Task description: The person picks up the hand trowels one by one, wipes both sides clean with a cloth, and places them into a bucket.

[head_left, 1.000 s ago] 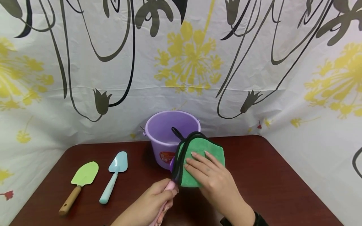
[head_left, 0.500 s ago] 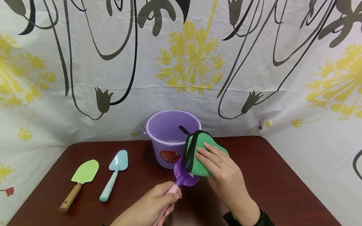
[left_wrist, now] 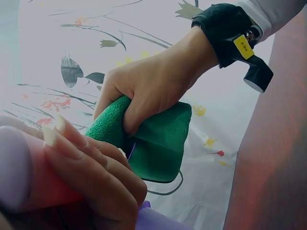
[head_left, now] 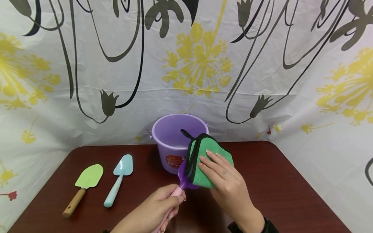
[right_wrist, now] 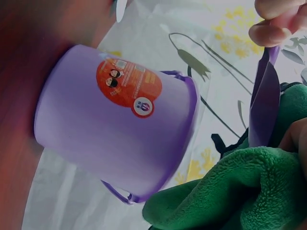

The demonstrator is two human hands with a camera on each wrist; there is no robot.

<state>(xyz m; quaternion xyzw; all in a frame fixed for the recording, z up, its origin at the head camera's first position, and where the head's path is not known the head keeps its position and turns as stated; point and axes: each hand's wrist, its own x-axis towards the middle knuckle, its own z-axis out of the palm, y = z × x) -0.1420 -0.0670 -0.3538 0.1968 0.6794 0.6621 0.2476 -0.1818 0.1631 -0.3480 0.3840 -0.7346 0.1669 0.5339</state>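
My left hand [head_left: 161, 204] grips the pink handle [left_wrist: 45, 163] of a purple trowel [head_left: 182, 171], held above the table. A green cloth [head_left: 214, 147] with black edging is folded around the trowel's scoop and hides much of it. My right hand [head_left: 228, 183] holds the cloth, its fingers across the top; in the left wrist view the thumb presses from the other side. The blade [right_wrist: 266, 105] shows beside the cloth in the right wrist view. Directly behind stands a purple bucket [head_left: 166, 153], upright.
A green trowel [head_left: 89, 175] with a wooden handle and a light blue trowel [head_left: 123, 165] lie on the left of the dark red-brown table [head_left: 274, 181]. A patterned white sheet [head_left: 262, 77] hangs behind the table and at its sides.
The right hand and cloth first shift right, uncovering more of the purple scoop, then come slightly back left over it. The left hand keeps its grip, with the handle barely moved.
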